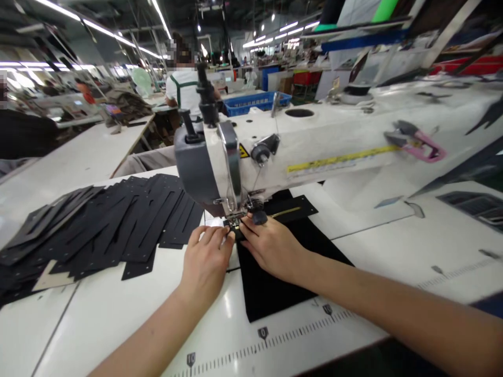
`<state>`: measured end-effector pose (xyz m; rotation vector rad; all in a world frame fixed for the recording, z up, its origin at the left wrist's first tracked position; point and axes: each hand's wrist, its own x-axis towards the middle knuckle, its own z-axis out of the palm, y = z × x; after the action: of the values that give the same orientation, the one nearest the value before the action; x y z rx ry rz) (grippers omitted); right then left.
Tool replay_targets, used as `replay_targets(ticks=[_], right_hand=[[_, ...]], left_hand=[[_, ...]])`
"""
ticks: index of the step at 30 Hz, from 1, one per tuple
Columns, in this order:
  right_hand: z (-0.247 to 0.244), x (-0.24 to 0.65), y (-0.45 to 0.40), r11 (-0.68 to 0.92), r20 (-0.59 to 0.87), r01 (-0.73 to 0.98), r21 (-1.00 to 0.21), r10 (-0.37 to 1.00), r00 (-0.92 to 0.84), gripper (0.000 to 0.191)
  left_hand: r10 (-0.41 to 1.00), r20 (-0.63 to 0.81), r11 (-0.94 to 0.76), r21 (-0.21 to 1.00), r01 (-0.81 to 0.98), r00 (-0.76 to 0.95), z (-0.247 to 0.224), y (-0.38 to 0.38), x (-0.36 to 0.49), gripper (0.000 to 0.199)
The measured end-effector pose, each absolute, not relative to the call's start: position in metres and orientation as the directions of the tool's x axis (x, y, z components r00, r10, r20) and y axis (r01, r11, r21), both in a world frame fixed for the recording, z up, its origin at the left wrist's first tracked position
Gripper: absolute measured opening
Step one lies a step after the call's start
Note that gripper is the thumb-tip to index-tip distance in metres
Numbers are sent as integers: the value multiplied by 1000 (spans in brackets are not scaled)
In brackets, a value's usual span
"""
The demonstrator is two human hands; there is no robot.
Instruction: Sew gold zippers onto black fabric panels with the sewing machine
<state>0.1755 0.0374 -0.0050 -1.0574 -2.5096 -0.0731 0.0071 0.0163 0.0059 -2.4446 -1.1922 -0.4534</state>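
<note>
A black strip [304, 206] with a gold zipper line lies over a larger black fabric panel [275, 288], its left end under the presser foot [236, 215] of a white sewing machine [334, 131]. My left hand [208, 256] is at the strip's left end, fingers bent together and thumb pressed on its edge. From the right, my right hand [271, 243] presses the strip close to the needle, fingertips partly hidden beside the foot. The needle tip is too small to make out.
Many black slotted pieces [133, 220] are spread in a pile on the left. Pink-handled snippers [416, 141] rest on the machine arm. A blue basket [255, 102] and a person in white [184, 86] are beyond. A printed ruler runs along the front edge.
</note>
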Motion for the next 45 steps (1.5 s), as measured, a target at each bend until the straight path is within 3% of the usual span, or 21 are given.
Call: replay_targets(ticks=[9, 25, 45], right_hand=[[-1, 177, 39, 697, 345, 711, -94, 693, -633, 33], [0, 172, 45, 712, 386, 695, -102, 672, -632, 22], [5, 170, 46, 689, 386, 712, -133, 698, -603, 20]], left_hand=[[645, 436, -597, -225, 770, 628, 8, 21, 9, 24], [664, 456, -604, -139, 785, 592, 3, 30, 2, 13], [661, 510, -605, -71, 793, 550, 0, 35, 0, 16]])
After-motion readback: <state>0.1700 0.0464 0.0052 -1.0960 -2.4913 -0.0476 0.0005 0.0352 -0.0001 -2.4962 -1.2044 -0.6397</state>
